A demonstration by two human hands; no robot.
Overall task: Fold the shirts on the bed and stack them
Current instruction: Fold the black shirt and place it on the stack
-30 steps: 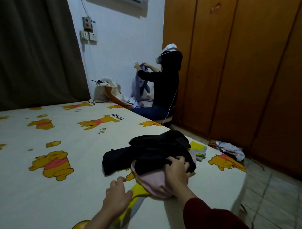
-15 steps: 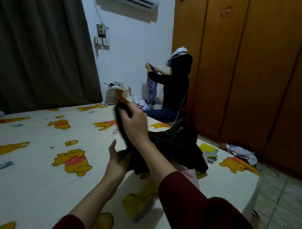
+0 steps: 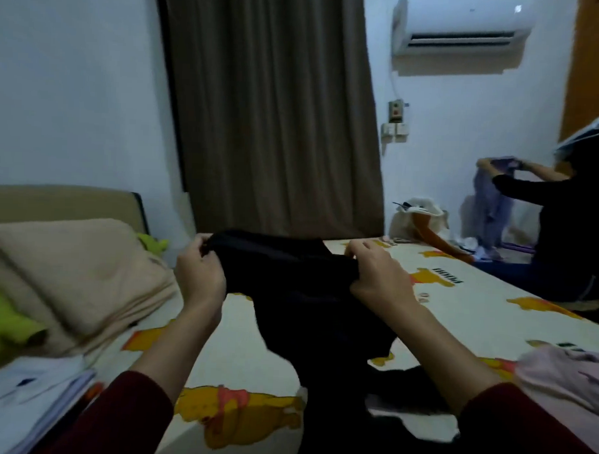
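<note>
Both hands are gripping the black shirt [image 3: 302,295] by its upper edge: the left hand [image 3: 199,274] is curling its fingers round the corner at about 9 o'clock of the garment, and the right hand [image 3: 379,280] is pinching the opposite end at about 3 o'clock. Neither hand is holding anything else. The held edge is running side to side between them, so the shirt's long axis is hanging down and toward the person, at 6 o'clock from the hands, with the lower part trailing onto the bed [image 3: 441,320] between the two forearms. Both hands are sitting at about the same height and equally near the cloth, so neither is looking better placed to lead. Judging from this, the coming move is probably a spreading of the shirt flat on the sheet, away toward 12 o'clock, where bare printed sheet is showing.

A pale pink garment [image 3: 564,375] is lying at 4 o'clock of the hands, well apart from them, and it appears still unfolded. At 8 o'clock a white garment [image 3: 31,390] is lying near the bed's edge, and a beige blanket [image 3: 79,273] is bunching at 9 o'clock. Another person [image 3: 562,242] is handling a purplish cloth at 2 o'clock, beyond the bed.
</note>
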